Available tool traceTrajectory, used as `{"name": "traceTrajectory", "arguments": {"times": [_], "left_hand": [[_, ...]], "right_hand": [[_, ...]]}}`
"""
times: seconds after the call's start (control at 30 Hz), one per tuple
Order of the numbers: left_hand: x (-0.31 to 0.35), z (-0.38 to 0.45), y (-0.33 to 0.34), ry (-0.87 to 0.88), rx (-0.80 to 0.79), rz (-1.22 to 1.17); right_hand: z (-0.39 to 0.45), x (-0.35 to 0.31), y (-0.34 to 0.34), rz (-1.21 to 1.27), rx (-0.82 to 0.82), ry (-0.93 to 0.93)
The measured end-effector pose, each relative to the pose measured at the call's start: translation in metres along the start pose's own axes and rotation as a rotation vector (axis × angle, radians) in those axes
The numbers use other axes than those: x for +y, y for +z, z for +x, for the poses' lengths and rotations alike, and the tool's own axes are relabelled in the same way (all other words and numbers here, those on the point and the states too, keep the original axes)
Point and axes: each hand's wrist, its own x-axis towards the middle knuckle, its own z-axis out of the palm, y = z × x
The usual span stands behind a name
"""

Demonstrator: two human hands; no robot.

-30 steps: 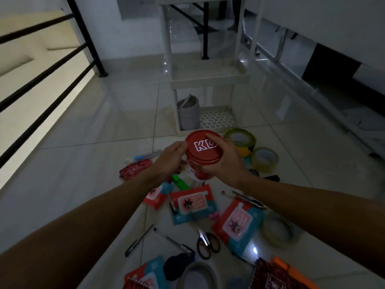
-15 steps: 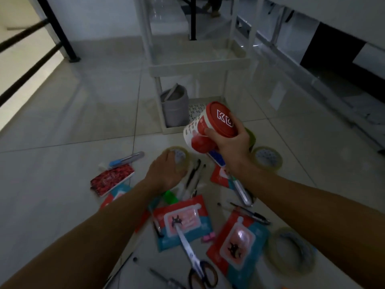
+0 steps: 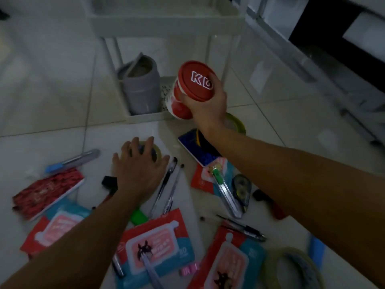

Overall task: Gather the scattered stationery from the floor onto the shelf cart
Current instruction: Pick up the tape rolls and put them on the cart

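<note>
**Tub Going to the Cart, Tape Next**

Upper middle of the frame: white cart (image 3: pixel 166 26), with a low bottom shelf near the floor. Already parked on the left of that shelf: a grey pouch (image 3: pixel 141 86). Open room beside the pouch on the right, likely enough for one more thing.

Middle right: right hand (image 3: pixel 205 105) wrapped round a red tub (image 3: pixel 192 86), fingers curled tight on its side and lid. Held up in the air and tipped, just in front of the shelf's front lip. Probably held high to clear that lip on the way in.

Middle left: left hand (image 3: pixel 137 165) spread flat over a tape roll (image 3: pixel 154 152) on the floor, fingers fairly straight, touching it but not yet gripping.

Lower half: lots left on the floor. Wipe packs (image 3: pixel 164 243), a red notebook (image 3: pixel 48 190), two pens (image 3: pixel 169 184), a cutter (image 3: pixel 226 192). Tight all round the tape; pens just beside it on the right, easy to bump.
</note>
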Motion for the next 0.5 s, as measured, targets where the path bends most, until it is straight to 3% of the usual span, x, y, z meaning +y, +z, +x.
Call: {"name": "traceTrajectory", "arguments": {"times": [0.13, 0.33, 0.5], "left_hand": [[0.0, -0.003, 0.004, 0.031, 0.146, -0.02], [-0.002, 0.0, 0.009, 0.026, 0.129, -0.03], [-0.002, -0.001, 0.009, 0.014, 0.144, -0.022]], "right_hand": [[0.012, 0.009, 0.018, 0.04, 0.063, 0.0], [0.033, 0.008, 0.041, 0.057, 0.15, 0.048], [0.052, 0.009, 0.057, -0.037, 0.099, 0.046]]}}
